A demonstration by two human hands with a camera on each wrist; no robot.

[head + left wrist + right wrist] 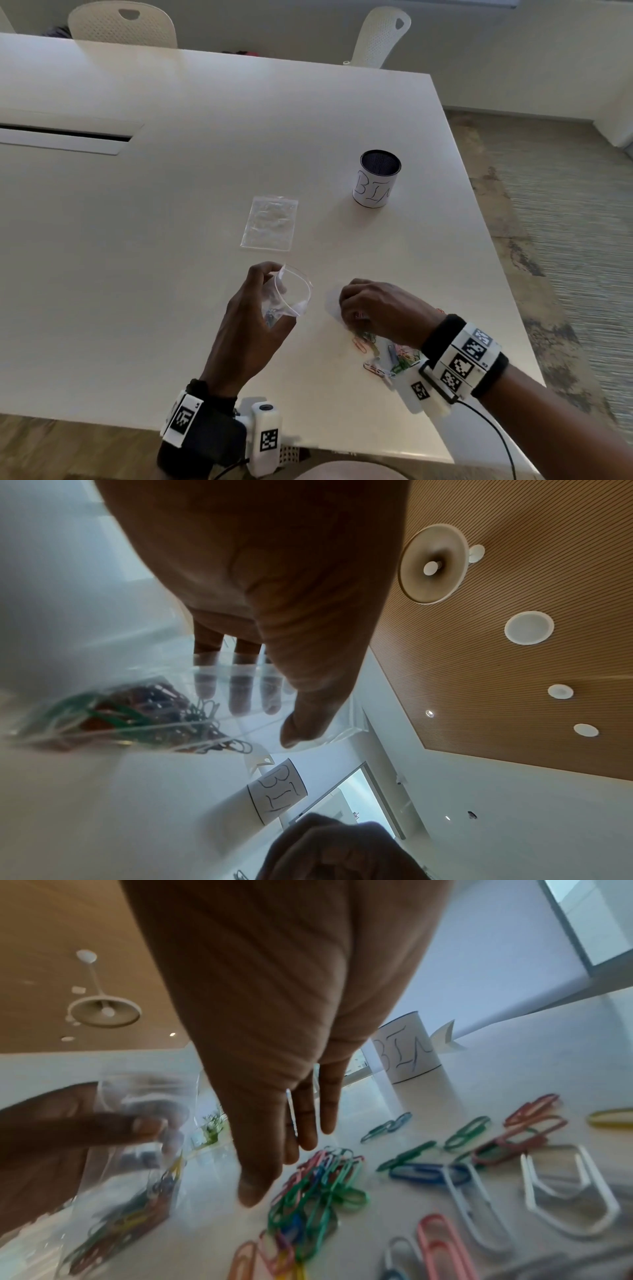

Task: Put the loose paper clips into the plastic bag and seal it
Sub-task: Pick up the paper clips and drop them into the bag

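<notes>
My left hand holds a clear plastic bag upright above the table, its mouth gaping open. Thumb and fingers pinch the bag near its top, and coloured paper clips lie in its bottom. My right hand is arched over the loose paper clips near the table's front right. In the right wrist view its fingertips point down at a tangled clump of clips. Whether they pinch any clip is not shown. The bag hangs just left of that hand.
A second clear bag lies flat beyond my hands. A white cup marked BIN stands at the back right. More clips are scattered to the right. The table's right edge is close by. Chairs stand at the far side.
</notes>
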